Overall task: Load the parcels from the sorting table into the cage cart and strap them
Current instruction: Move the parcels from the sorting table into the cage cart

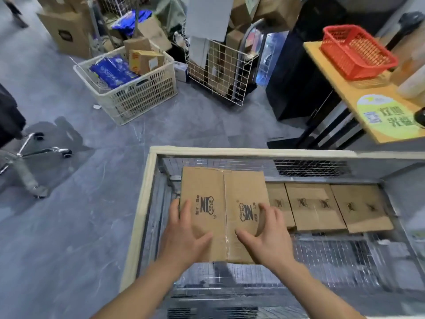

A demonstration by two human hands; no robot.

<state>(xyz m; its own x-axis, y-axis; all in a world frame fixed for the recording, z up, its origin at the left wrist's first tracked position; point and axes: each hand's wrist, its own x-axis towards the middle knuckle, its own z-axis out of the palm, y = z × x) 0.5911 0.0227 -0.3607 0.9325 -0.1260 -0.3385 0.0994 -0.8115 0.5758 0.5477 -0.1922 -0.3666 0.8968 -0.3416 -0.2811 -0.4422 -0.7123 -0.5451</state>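
With my left hand and right hand spread wide on the parcel between them inside the cage cart, other parcels lie beyond my right fingers (loading looks part-done, strapping unstarted).

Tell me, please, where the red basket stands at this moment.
In the head view, the red basket is at the upper right, on the yellow table, beyond the far rim of the cage cart.
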